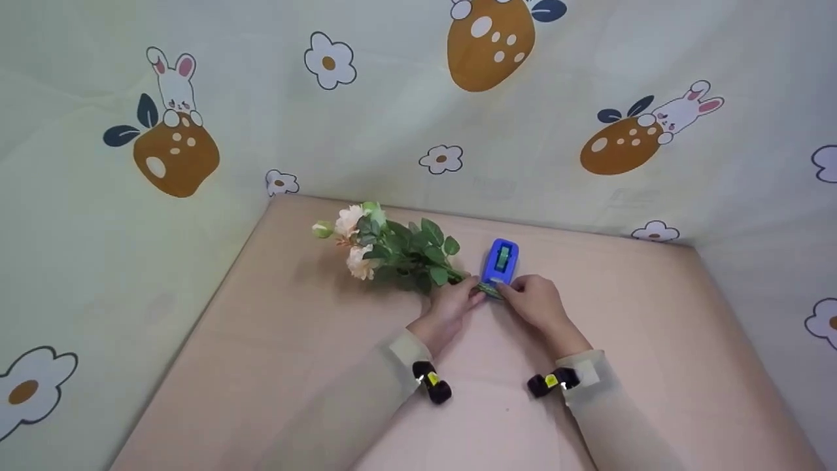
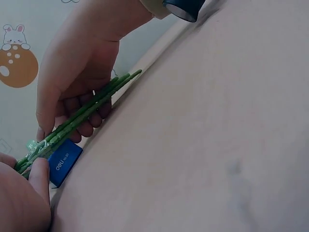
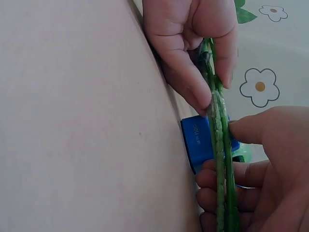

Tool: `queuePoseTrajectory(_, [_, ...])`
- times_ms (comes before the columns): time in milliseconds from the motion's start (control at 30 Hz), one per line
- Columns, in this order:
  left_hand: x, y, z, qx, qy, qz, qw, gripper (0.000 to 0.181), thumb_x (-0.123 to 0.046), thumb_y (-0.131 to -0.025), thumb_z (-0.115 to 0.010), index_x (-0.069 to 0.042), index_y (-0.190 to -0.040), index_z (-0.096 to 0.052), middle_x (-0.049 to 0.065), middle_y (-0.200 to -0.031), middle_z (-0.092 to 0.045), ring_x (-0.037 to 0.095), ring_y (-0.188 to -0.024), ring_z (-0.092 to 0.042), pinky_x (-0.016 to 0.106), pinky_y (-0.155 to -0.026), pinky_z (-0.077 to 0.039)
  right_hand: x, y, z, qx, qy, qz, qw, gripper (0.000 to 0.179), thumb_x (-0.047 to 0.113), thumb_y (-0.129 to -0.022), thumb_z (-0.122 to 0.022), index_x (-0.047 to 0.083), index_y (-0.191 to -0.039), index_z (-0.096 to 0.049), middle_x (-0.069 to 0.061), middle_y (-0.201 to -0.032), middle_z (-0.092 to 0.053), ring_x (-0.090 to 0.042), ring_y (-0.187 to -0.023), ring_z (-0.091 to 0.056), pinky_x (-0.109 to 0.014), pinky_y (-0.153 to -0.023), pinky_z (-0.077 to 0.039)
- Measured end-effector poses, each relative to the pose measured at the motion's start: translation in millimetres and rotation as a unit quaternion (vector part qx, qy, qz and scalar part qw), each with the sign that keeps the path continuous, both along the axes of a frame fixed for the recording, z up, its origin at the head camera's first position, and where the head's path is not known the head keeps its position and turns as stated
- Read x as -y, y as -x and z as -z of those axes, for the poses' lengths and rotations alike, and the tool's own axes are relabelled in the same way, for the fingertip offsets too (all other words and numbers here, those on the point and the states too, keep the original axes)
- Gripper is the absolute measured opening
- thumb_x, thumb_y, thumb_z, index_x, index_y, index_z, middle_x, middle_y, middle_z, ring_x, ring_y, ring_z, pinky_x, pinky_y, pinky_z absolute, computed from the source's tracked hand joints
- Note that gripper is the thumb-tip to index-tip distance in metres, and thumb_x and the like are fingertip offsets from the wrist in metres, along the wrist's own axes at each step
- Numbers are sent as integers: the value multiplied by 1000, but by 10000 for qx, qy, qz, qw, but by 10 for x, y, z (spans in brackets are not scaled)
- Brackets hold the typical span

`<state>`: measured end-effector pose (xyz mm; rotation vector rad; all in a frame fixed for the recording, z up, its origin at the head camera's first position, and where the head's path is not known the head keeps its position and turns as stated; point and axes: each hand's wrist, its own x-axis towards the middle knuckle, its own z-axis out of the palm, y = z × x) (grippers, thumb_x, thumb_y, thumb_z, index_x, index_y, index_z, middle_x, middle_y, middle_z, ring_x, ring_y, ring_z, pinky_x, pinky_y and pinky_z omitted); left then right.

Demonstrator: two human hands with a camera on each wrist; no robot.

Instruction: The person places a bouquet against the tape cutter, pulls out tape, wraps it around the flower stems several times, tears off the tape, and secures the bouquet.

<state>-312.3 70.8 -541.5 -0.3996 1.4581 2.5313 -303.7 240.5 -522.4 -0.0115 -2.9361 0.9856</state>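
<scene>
A bouquet of pale peach flowers (image 1: 359,261) with green leaves lies across the middle of the table, blooms to the left. My left hand (image 1: 454,301) pinches its stems between thumb and fingers, below the leaves. At the lower stems, my right hand (image 1: 536,301) has its thumb against the green stems (image 3: 219,145) and its fingers curled behind them. Clear tape (image 2: 36,147) clings around the stems between the hands. Just behind them stands a blue tape dispenser (image 1: 501,258) with a green roll, partly hidden by stems and hands in both wrist views.
The table (image 1: 294,392) has a plain beige cover. Around its back and sides hangs a pale curtain (image 1: 379,124) printed with rabbits, fruit and flowers. A black wrist camera (image 1: 431,383) sits on the left sleeve, another camera (image 1: 552,381) on the right.
</scene>
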Motion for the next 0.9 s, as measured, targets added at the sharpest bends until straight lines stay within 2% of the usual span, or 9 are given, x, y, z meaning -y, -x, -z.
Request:
queuePoseTrajectory(233, [-54,0,-4,-76,-15,-20,10000,38,4,-96,-69,9,-130,-52,21,-126,-58,29,-113,-70,35,-94,-64,-7,-29,-15,234,225,234,9992,39,42,-98,-71,8,-78,-70,0,-68,-57,-15,-64,-51,-26,-56,-40])
queuePoseTrajectory(400, [-59,12,-13,-5,55,-96,9999,43,7,-94,-69,9,-133,-52,23,-132,-56,30,-111,-71,35,-91,-65,5,-14,-20,404,413,412,9975,41,42,-97,-72,11,-72,-63,4,-63,-49,-12,-61,-47,-25,-54,-36])
queuePoseTrajectory(533, [-38,14,-22,79,150,-116,9998,49,8,-93,-68,6,-138,-50,22,-134,-56,28,-111,-71,34,-90,-65,27,-1,-32,513,501,440,9965,41,41,-97,-73,11,-70,-65,6,-61,-49,-11,-59,-47,-25,-53,-36])
queuePoseTrajectory(700, [-17,18,-28,-2,123,-16,9999,55,10,-93,-65,5,-144,-46,19,-127,-57,30,-114,-70,36,-92,-65,45,8,-35,450,326,503,9972,43,42,-96,-74,13,-67,-62,5,-60,-49,-12,-60,-47,-25,-53,-36])
queuePoseTrajectory(900, [-3,16,-10,104,262,-56,9996,51,11,-90,-64,7,-138,-50,12,-115,-57,25,-106,-69,37,-90,-65,77,28,27,317,143,430,9985,43,40,-95,-72,17,-61,-57,6,-58,-48,-12,-57,-46,-25,-50,-33])
